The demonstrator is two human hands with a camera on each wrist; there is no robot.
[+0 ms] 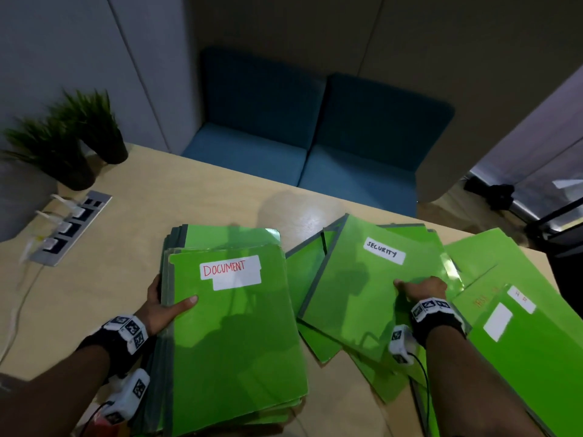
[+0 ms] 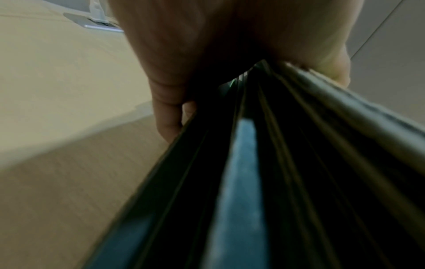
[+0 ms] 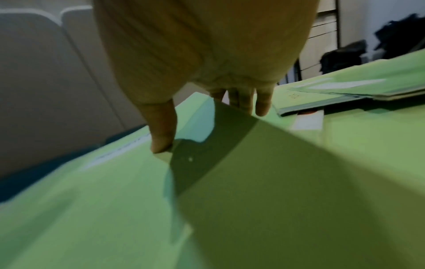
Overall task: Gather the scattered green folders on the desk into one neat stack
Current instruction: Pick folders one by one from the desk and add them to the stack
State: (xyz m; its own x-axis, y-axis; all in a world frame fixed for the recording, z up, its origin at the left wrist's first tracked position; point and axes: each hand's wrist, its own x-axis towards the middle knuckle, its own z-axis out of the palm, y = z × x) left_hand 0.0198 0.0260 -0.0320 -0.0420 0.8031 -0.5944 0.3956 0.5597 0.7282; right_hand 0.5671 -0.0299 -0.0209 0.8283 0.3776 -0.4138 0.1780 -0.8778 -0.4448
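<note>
Two potted plants [image 1: 63, 143], power strip [image 1: 67, 228] (plugs in) beside folder stack [image 1: 233, 335].

Right hand [image 3: 207, 54] on green folder [image 3: 115, 200]

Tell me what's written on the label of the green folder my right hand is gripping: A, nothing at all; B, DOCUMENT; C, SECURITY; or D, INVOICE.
C: the right hand pinches the right edge of the SECURITY folder, whose white label reads SECURITY in dark letters; the left hand holds the stack topped by the DOCUMENT folder.
</note>
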